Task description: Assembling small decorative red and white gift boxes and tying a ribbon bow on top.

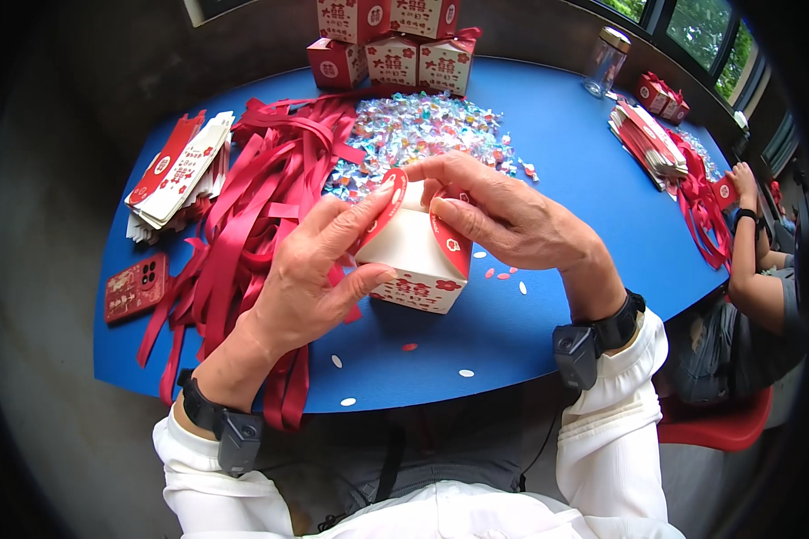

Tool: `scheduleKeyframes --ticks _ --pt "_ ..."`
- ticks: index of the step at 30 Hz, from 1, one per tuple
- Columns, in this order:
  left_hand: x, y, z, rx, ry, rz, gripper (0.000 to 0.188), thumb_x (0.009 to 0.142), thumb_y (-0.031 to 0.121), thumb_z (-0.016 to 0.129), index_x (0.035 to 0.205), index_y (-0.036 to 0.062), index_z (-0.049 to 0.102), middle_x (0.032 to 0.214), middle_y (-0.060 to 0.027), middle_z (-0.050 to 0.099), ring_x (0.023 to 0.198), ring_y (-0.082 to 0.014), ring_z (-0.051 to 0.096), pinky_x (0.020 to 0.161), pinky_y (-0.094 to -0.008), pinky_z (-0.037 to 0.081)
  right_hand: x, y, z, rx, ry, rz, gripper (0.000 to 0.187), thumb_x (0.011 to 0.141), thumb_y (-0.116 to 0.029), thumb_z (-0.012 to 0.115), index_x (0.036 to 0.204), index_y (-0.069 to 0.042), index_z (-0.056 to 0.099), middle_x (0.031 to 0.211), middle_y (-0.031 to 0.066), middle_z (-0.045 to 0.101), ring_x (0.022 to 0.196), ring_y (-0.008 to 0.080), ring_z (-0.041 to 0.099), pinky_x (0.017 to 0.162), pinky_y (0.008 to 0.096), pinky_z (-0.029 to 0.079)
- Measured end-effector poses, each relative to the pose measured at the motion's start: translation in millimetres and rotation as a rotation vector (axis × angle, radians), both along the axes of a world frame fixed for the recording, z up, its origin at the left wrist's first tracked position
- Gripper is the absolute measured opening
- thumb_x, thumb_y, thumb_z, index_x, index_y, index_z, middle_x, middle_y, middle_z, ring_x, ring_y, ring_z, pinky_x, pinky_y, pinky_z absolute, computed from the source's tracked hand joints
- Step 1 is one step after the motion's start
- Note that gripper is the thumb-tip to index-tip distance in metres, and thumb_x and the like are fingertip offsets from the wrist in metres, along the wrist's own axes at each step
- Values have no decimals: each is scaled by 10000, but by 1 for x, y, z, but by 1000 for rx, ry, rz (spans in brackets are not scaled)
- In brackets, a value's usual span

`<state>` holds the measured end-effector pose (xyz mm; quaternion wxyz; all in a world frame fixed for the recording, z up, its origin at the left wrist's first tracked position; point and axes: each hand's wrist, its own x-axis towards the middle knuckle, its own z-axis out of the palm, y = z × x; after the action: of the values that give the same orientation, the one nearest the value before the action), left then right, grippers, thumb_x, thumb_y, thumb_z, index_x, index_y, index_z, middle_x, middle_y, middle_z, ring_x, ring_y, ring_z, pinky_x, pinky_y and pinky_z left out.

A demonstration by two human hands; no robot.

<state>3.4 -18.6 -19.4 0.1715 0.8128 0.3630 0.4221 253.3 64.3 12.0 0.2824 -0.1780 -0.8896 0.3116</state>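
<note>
A small red-and-white gift box (406, 250) stands on the blue table in front of me, with red side flaps folded up and printed red flowers on its front. My left hand (307, 262) pinches the left flap near its top, the thumb along the box's front edge. On the other side my right hand (517, 220) curls over the right flap, its thumb pressing the outer face and its fingers reaching behind the top. Both flaps lean inward, and a gap shows between them. What lies inside the box is hidden.
Red ribbons (261, 193) lie heaped left of the box, beside flattened boxes (182, 175) and a red phone (137, 287). Wrapped candies (431, 130) spread behind it, before stacked finished boxes (391, 63). A clear bottle (606, 65) stands far right; a co-worker's hand (743, 182) is beyond.
</note>
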Motion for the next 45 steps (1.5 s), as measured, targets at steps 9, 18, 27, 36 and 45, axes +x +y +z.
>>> scheduleKeyframes --ticks 9,18,27,36,45 --pt "6 2 1 117 172 -7 568 1041 383 506 1494 44 453 1545 -251 368 1369 -411 463 1093 -451 436 -10 -9 1 -139 117 -84 357 1056 -142 426 1387 -14 467 1167 216 586 1100 325 616 986 393 486" --pt "19 -4 -3 219 234 121 560 1034 329 530 1427 -64 469 1482 -288 445 1334 -445 495 1077 -459 453 -11 -4 -12 91 130 -108 426 1009 -47 448 1435 -51 451 1302 170 516 1180 293 569 1048 403 447" --pt "23 -6 1 206 264 104 536 1025 303 556 1404 -71 494 1479 -289 454 1369 -430 467 1105 -461 431 -12 -2 -15 146 80 -136 428 956 14 463 1376 -40 524 1227 178 600 1201 321 575 1045 404 445" --pt "26 -10 -1 235 239 117 467 998 270 610 1354 -29 576 1447 -285 492 1337 -438 501 1078 -463 463 -10 5 -20 87 123 -86 425 940 23 487 1358 -39 536 1217 190 617 1125 345 619 978 422 497" --pt "35 -24 4 277 295 173 404 942 293 682 1288 84 674 1415 -269 521 1314 -469 508 1075 -504 456 -8 6 -16 31 140 -6 443 925 20 539 1359 -71 541 1182 205 612 1114 367 631 942 426 529"
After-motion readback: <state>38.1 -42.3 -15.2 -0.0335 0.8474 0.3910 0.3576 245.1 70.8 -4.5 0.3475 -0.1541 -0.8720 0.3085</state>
